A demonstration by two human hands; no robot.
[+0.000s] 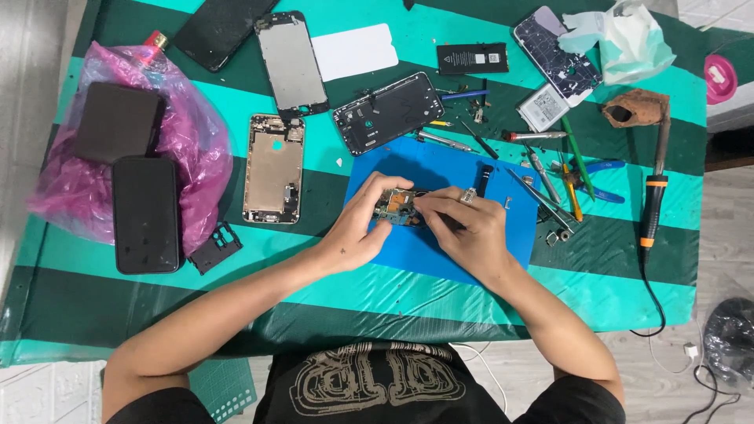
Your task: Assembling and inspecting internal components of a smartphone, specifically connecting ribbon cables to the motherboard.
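both hands pinching a small circuit board (pixel 399 208) over the blue mat (pixel 440 259) mid-counter, left hand (pixel 357 228) gripping its 9 o'clock edge, right hand (pixel 463 228) its 3 o'clock side, gutted phone frame (pixel 272 169) at 9 o'clock, screwdrivers (pixel 550 184) at 3 o'clock

Pink plastic bag (pixel 188 133), crumpled, table's left end | two dark phone screens (pixel 145 213) lying on it | cracked screen (pixel 558 53), far right | black rectangular battery, white label (pixel 472 58), top centre | white screen-protector sheet (pixel 355 51) beside it
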